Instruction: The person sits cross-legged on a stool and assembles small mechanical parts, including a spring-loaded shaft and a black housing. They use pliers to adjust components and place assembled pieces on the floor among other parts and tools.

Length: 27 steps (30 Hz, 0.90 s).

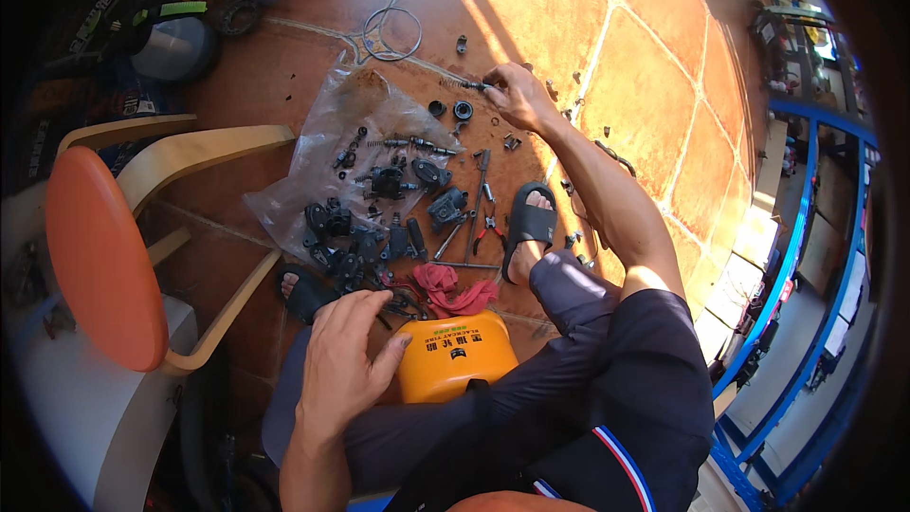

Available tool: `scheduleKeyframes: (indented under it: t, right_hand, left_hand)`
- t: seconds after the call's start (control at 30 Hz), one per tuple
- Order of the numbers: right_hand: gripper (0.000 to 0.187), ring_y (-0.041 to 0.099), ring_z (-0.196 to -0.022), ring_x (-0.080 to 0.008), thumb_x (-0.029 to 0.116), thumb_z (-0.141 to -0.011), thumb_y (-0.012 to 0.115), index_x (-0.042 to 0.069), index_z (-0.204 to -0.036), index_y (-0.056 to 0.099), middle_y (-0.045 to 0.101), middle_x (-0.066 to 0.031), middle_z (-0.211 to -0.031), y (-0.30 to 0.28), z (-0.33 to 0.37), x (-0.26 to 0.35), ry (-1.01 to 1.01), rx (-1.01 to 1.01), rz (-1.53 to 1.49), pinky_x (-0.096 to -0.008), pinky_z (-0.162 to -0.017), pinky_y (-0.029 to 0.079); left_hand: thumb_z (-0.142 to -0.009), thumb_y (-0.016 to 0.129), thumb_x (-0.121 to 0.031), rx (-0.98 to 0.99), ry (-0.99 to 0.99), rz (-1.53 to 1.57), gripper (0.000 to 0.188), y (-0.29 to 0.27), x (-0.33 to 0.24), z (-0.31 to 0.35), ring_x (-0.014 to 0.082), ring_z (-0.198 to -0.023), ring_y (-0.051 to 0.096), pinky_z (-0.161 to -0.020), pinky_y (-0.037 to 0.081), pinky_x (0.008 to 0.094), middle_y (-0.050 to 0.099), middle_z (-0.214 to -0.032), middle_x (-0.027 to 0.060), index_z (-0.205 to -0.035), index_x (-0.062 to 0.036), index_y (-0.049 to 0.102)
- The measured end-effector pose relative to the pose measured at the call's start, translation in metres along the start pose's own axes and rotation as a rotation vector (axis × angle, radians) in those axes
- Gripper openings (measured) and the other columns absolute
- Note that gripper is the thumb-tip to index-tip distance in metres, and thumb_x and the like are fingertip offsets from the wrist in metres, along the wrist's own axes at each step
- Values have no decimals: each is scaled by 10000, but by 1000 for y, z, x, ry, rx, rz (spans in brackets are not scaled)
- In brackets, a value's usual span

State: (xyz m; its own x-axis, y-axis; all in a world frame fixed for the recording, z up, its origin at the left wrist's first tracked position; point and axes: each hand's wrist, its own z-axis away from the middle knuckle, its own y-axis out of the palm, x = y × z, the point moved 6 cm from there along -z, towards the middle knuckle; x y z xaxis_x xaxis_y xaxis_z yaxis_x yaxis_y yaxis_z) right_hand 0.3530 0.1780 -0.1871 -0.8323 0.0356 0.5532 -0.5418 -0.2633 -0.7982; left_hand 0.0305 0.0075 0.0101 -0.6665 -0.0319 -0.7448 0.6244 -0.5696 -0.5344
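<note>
Stretched out over the tiled floor, my right hand (517, 98) is closed around one end of a thin rod with a coil spring (463, 84). My left hand (353, 353) hangs with fingers extended above my lap, beside a yellow rounded plastic object (455, 356), and holds nothing. A clear plastic sheet (318, 147) carries several black mechanical parts (387, 182) and another spring-covered rod (408, 143). Next to it lie a black housing (448, 209), red-handled pliers (490, 228), a long metal bar (481, 180) and a red cloth (449, 291). A black ring-ended part (463, 111) sits near my right hand.
At the left stands a wooden-legged stool with an orange seat (104, 256). Thin metal rings (391, 34) lie farther off. Small loose parts (512, 141) are scattered between my right forearm and the sheet. A blue metal shelf frame (794, 256) runs along the right.
</note>
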Motion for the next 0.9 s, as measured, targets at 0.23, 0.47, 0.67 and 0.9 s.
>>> scheduleKeyframes:
  t: [0.23, 0.47, 0.67, 0.9]
  right_hand:
    - [186, 628, -853, -258, 95, -886, 695, 24, -1054, 655, 633, -112, -948, -77, 118, 187, -341, -90, -206, -368, -768, 516]
    - [218, 613, -975, -341, 43, -811, 727, 21, -1009, 639, 639, -140, -981, -88, 195, 261, -379, -280, -153, -413, -841, 499]
    - [287, 620, -967, -321, 106, -788, 762, 41, -1047, 657, 641, -134, -980, -80, 210, 259, -398, -308, -359, -399, -821, 518]
    - [211, 556, -772, -106, 102, -876, 753, 20, -1051, 669, 620, -25, -887, -78, 195, 230, -202, -47, -597, -257, -711, 471]
  left_hand:
    - [-943, 707, -129, -457, -63, 772, 342, -18, 14, -6, 96, -946, 615, -847, 514, 259, 685, -1036, 61, -1241, 18, 625]
    - [-986, 658, -195, -239, -37, 1444, 229, 8, 9, -4, 171, -928, 679, -793, 542, 298, 707, -1042, 50, -1180, -74, 658]
    - [-989, 646, -157, -233, 62, 1558, 168, 6, 9, -1, 185, -892, 688, -775, 551, 308, 718, -996, 53, -1117, -60, 694]
    - [-985, 653, -144, -235, 108, 1582, 176, -1, 5, -7, 190, -886, 688, -771, 551, 312, 717, -1003, 63, -1123, -42, 691]
